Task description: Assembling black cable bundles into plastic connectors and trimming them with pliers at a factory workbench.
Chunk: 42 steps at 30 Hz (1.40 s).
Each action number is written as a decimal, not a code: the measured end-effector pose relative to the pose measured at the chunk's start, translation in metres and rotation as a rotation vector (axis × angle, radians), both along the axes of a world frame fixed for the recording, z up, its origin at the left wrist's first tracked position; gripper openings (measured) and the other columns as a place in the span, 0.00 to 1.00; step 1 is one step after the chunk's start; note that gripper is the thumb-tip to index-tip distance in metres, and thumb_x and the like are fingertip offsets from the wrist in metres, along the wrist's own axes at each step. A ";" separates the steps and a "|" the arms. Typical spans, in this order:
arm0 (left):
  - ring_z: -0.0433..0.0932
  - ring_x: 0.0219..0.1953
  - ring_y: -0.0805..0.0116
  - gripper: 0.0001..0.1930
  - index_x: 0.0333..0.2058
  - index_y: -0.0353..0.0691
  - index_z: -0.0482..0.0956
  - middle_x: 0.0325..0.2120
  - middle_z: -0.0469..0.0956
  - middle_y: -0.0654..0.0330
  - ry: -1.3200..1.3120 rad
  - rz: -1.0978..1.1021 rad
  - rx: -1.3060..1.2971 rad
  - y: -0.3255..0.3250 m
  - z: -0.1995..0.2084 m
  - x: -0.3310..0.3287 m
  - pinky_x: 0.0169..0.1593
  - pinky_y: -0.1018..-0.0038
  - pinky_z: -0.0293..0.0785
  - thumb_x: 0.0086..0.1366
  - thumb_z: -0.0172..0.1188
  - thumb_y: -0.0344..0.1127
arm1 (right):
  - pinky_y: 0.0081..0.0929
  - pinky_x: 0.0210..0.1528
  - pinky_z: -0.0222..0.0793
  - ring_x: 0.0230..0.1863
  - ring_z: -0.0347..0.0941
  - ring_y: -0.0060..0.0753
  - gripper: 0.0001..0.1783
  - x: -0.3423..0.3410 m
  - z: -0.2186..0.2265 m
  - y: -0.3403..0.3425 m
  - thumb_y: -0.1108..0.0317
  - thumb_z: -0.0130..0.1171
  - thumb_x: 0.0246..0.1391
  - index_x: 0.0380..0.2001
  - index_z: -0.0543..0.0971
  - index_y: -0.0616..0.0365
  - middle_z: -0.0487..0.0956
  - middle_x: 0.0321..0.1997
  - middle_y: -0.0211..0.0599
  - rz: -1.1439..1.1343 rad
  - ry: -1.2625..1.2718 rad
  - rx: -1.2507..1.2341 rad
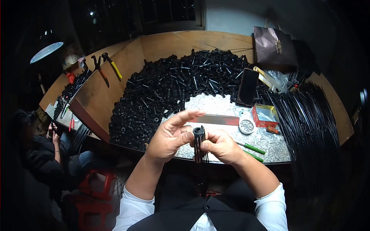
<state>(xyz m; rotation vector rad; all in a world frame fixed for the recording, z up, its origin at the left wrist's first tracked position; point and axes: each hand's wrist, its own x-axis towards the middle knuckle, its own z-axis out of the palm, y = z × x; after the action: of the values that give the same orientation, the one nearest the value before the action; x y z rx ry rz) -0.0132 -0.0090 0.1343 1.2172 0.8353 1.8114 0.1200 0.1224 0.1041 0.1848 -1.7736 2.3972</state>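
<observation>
Bundle (199, 133) of thin black rods with a ringed top, upright at the bench's (212, 104) near edge. Left hand (168, 138): thumb pinching, upper fingers extended; right hand (222, 146): curled against its side. A slackened pinch could let rods slip.

Purplish bag (269, 54) at back right, dark-screened phone (248, 86), lit lamp (46, 52) upper left, seated person (52, 161), red stools (92, 207).

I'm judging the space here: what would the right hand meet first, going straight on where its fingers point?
The right hand would first meet the black part right against it; then apparently the left hand, though depth is unclear.
</observation>
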 end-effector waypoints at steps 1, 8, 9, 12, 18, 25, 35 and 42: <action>0.74 0.48 0.69 0.28 0.57 0.30 0.62 0.52 0.70 0.47 0.001 0.096 -0.028 -0.001 0.002 0.002 0.50 0.77 0.72 0.60 0.62 0.31 | 0.27 0.40 0.74 0.37 0.75 0.26 0.12 0.001 0.000 0.000 0.62 0.59 0.56 0.32 0.74 0.62 0.77 0.33 0.36 -0.106 0.034 0.076; 0.79 0.37 0.74 0.22 0.48 0.29 0.70 0.34 0.80 0.55 0.278 0.447 -0.201 -0.022 0.013 0.022 0.42 0.79 0.76 0.54 0.65 0.22 | 0.17 0.28 0.69 0.25 0.70 0.17 0.12 0.002 0.014 -0.028 0.74 0.63 0.52 0.21 0.68 0.61 0.74 0.24 0.31 -0.538 0.096 0.521; 0.79 0.35 0.74 0.21 0.47 0.28 0.71 0.32 0.80 0.55 0.382 0.522 -0.224 -0.023 0.015 0.022 0.41 0.79 0.77 0.55 0.64 0.21 | 0.16 0.27 0.68 0.25 0.70 0.17 0.12 0.002 0.013 -0.030 0.74 0.63 0.51 0.22 0.69 0.62 0.74 0.23 0.30 -0.568 0.135 0.596; 0.80 0.34 0.74 0.18 0.44 0.28 0.74 0.31 0.80 0.56 0.484 0.562 -0.163 -0.027 0.017 0.018 0.39 0.80 0.77 0.54 0.65 0.20 | 0.16 0.30 0.69 0.28 0.72 0.17 0.10 0.005 0.018 -0.030 0.75 0.63 0.50 0.23 0.71 0.64 0.75 0.25 0.33 -0.496 0.186 0.717; 0.80 0.34 0.73 0.17 0.43 0.29 0.77 0.31 0.81 0.56 0.703 0.533 -0.069 -0.034 0.027 0.012 0.39 0.80 0.76 0.53 0.65 0.21 | 0.16 0.34 0.69 0.30 0.71 0.17 0.07 0.003 0.011 -0.029 0.77 0.62 0.51 0.25 0.72 0.62 0.75 0.30 0.31 -0.355 0.070 0.332; 0.80 0.36 0.70 0.13 0.41 0.28 0.75 0.30 0.80 0.53 0.885 0.547 -0.113 -0.034 0.020 0.022 0.39 0.79 0.75 0.57 0.61 0.23 | 0.18 0.36 0.69 0.35 0.71 0.18 0.09 -0.002 0.004 -0.022 0.76 0.63 0.50 0.23 0.71 0.61 0.75 0.34 0.34 -0.358 0.022 0.383; 0.78 0.22 0.67 0.09 0.33 0.35 0.67 0.20 0.75 0.55 0.932 1.087 -0.074 -0.017 -0.021 0.036 0.25 0.73 0.69 0.60 0.60 0.26 | 0.29 0.33 0.70 0.33 0.73 0.40 0.10 -0.016 -0.007 -0.039 0.78 0.64 0.42 0.22 0.70 0.64 0.74 0.32 0.45 -0.639 0.300 0.806; 0.75 0.20 0.70 0.09 0.38 0.35 0.63 0.22 0.69 0.58 0.886 1.073 0.006 -0.017 -0.037 0.034 0.23 0.75 0.67 0.63 0.53 0.24 | 0.31 0.35 0.69 0.39 0.70 0.43 0.14 -0.004 -0.023 -0.042 0.76 0.65 0.43 0.27 0.67 0.63 0.70 0.39 0.46 -0.552 0.260 0.778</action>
<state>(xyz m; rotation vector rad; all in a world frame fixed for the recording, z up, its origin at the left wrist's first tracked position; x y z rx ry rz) 0.0204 -0.0259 0.0977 1.7819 2.3184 1.9571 0.1161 0.0800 0.0807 0.0680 -2.1607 1.1899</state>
